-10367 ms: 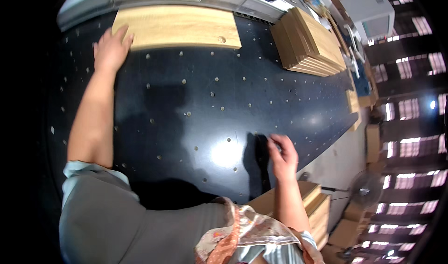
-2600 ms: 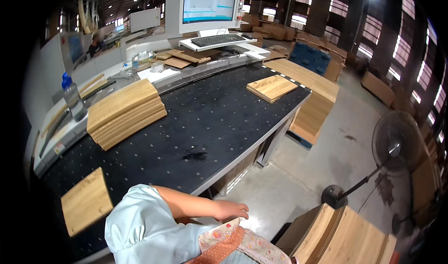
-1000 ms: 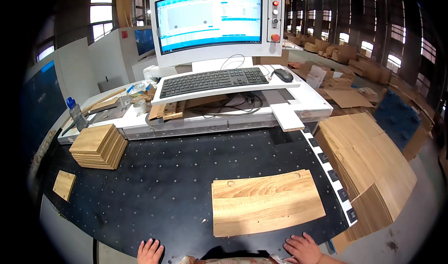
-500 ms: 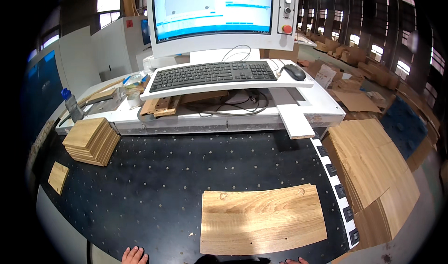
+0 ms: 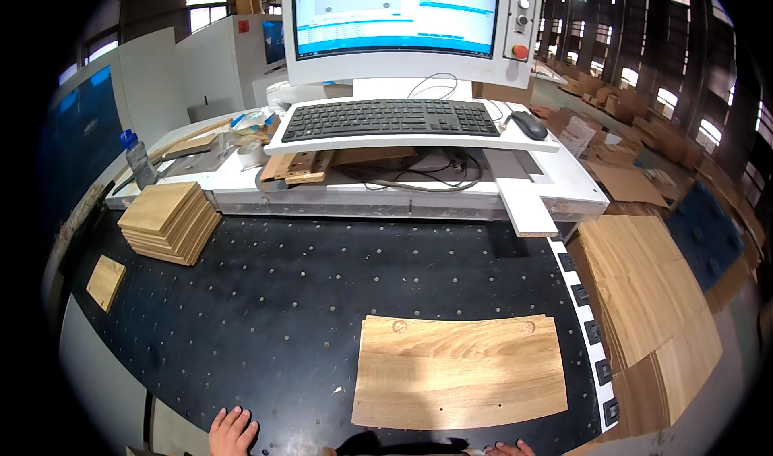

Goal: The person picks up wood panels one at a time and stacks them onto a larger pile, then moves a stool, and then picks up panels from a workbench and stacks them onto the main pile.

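Note:
A light wooden panel (image 5: 459, 371) with curved sides lies flat on the black perforated table (image 5: 322, 295), near its front edge. My left hand (image 5: 232, 433) rests with fingers spread on the table's front edge, left of the panel and apart from it. Only the fingertips of my right hand (image 5: 509, 449) show at the bottom, just below the panel's front edge; whether they touch it cannot be told.
A stack of wooden boards (image 5: 169, 221) and a small wooden piece (image 5: 105, 281) lie at the table's left. Behind stands a white console with a keyboard (image 5: 390, 118), mouse (image 5: 529, 124) and monitor (image 5: 394, 13). A blue-capped bottle (image 5: 138, 157) stands left. Large wooden sheets (image 5: 652, 303) are stacked at right.
The view has tilted and moved closer to the console. The panel now sits nearer the lower edge, and my hands have slid almost out of the picture's bottom.

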`<state>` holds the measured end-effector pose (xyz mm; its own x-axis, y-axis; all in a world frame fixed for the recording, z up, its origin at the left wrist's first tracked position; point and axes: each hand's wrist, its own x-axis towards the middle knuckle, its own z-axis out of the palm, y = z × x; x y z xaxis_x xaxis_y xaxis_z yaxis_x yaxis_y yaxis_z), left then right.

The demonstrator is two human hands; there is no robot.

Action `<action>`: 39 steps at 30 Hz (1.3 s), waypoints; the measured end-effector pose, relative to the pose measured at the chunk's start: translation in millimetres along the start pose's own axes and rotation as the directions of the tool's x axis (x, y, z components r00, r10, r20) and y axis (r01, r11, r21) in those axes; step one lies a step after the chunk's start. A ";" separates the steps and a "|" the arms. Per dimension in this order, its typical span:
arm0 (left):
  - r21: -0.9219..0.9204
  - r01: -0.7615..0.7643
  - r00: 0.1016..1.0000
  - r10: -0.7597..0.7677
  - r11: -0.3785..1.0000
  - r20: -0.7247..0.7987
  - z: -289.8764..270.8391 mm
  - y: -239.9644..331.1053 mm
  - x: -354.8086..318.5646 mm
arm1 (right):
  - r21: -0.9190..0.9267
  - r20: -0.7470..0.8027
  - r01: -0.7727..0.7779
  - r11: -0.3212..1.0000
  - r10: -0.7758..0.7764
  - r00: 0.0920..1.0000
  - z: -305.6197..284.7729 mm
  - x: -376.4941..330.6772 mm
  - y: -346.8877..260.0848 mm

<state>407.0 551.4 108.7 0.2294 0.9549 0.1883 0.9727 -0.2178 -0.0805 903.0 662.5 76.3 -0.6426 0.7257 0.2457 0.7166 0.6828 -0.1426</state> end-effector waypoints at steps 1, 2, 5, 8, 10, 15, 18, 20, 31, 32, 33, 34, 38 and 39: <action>0.012 -0.001 1.000 0.001 1.000 0.005 1.1 -0.3 -0.5 | -0.011 -0.043 0.004 1.000 -0.005 0.999 0.7 0.1 -1.3; 0.026 0.003 1.000 -0.004 1.000 0.016 -0.4 0.2 -2.3 | -0.015 -0.086 0.011 1.000 -0.012 0.996 -1.3 4.5 -4.0; -0.005 0.049 0.999 -0.048 0.999 0.003 5.3 -0.1 -4.1 | -0.014 -0.120 0.067 0.998 -0.068 0.990 19.6 -4.9 4.4; 0.062 -0.020 0.999 0.023 0.998 -0.047 3.0 -6.3 -6.8 | 0.023 -0.058 0.091 0.996 -0.089 0.994 4.5 3.9 -3.8; 0.047 -0.005 0.998 0.008 0.999 -0.055 -1.8 -8.6 -14.2 | 0.005 0.002 0.127 0.992 -0.127 0.992 -8.7 8.0 -12.9; 0.030 -0.017 0.994 0.021 0.999 -0.111 7.1 -15.9 -12.5 | 0.034 0.072 0.046 0.998 -0.048 0.996 -41.1 29.8 -47.6; -0.043 -0.022 0.977 0.013 0.999 -0.215 9.5 -18.2 -23.3 | 0.076 0.029 -0.039 0.996 0.037 0.999 -18.6 20.7 -39.3; -0.127 0.010 0.987 -0.029 0.992 -0.156 9.6 -17.4 -31.4 | 0.100 0.250 -0.139 0.985 0.110 0.962 -16.3 31.0 -52.7; -0.664 0.378 0.916 -0.158 0.645 0.369 55.1 -40.0 -214.2 | 0.800 0.092 0.214 0.561 -0.467 0.880 107.6 140.2 -325.7; -0.488 0.569 0.797 -0.295 0.662 0.528 39.0 -47.5 -255.0 | 0.791 0.165 0.182 0.585 -0.489 0.857 117.6 145.0 -337.4; -0.273 0.713 0.635 -0.431 0.645 0.641 29.5 -52.8 -292.0 | 0.777 0.225 0.160 0.608 -0.507 0.832 129.0 157.6 -353.0; -0.333 0.766 0.627 -0.524 0.550 0.577 24.8 -56.8 -321.5 | 0.812 0.155 0.222 0.540 -0.566 0.809 142.4 169.1 -371.7; -0.704 0.708 0.420 -0.838 0.061 0.350 32.2 -60.2 -390.9 | 0.816 0.158 0.371 0.444 -0.787 0.596 152.3 216.7 -487.7; -0.799 0.600 0.328 -0.896 -0.048 0.300 35.5 -69.3 -396.3 | 0.777 0.108 0.496 0.387 -0.859 0.501 153.0 231.0 -520.6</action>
<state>247.4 195.1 4.9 -0.8069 0.5686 -0.1601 0.1192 0.4222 0.8986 340.0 487.6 60.6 -0.9665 -0.2136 0.1420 -0.2522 0.6897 -0.6788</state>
